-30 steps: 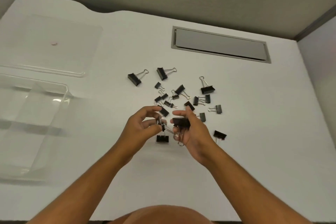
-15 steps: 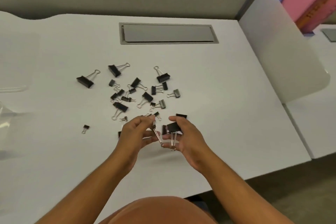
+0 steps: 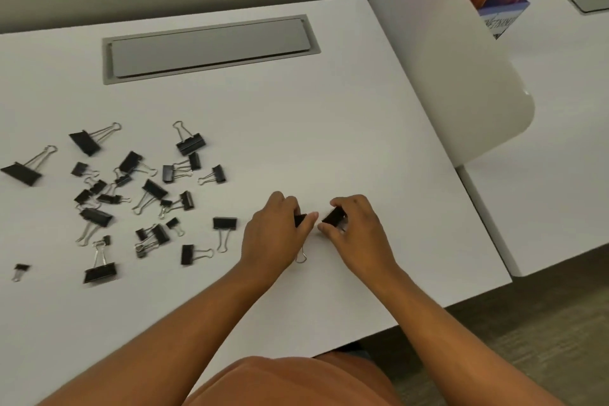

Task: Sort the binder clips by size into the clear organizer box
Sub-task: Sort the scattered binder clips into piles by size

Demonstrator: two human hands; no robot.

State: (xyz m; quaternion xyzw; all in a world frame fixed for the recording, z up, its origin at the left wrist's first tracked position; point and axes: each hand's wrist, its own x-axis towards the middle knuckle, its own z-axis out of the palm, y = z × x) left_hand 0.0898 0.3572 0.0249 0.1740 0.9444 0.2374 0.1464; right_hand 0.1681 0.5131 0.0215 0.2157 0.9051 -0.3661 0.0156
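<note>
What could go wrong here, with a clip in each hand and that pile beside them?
The left hand and right hand each hold a black clip away from the pile; sizes could get mixed. The organizer box isn't in view, so a clip might be misplaced. Tangled clips may lift together.

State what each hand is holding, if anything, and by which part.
The left hand grips a binder clip by its black body; its wire handle pokes out below. The right hand pinches another binder clip, also by its black body.
</note>
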